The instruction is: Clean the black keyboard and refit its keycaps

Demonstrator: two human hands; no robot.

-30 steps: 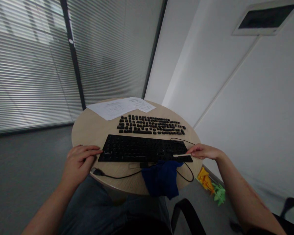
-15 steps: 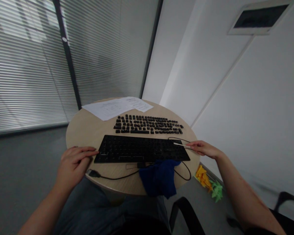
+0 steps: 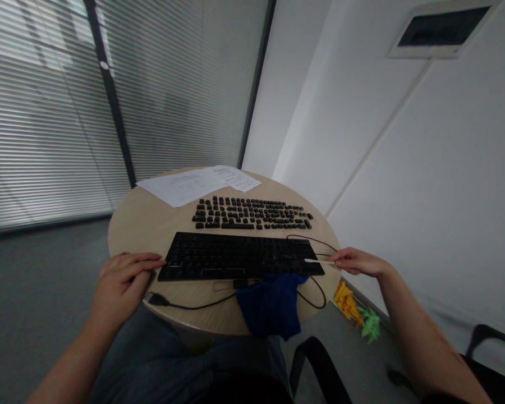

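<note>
A black keyboard base (image 3: 235,255), its keycaps off, lies across the round table. My left hand (image 3: 124,280) rests at its left edge, fingers stretched out, fingertips touching the corner. Pinched in my right hand (image 3: 356,261) is a thin white cotton swab (image 3: 320,261), its tip over the right end of the base. Behind the base, loose black keycaps (image 3: 252,214) are laid out in keyboard rows. A blue cloth (image 3: 271,306) drapes over the table's front edge, partly over a dark cable.
White printed sheets (image 3: 197,184) lie at the back of the table (image 3: 138,224). A USB plug (image 3: 157,299) on its cable sits at the front left. Orange folded paper (image 3: 345,303) and green folded paper (image 3: 369,324) are low at the right. A chair armrest (image 3: 320,365) is below.
My right hand has shifted the swab slightly right and towards me over the keyboard base. My left hand stays at the left edge. The whole view has shifted a little.
</note>
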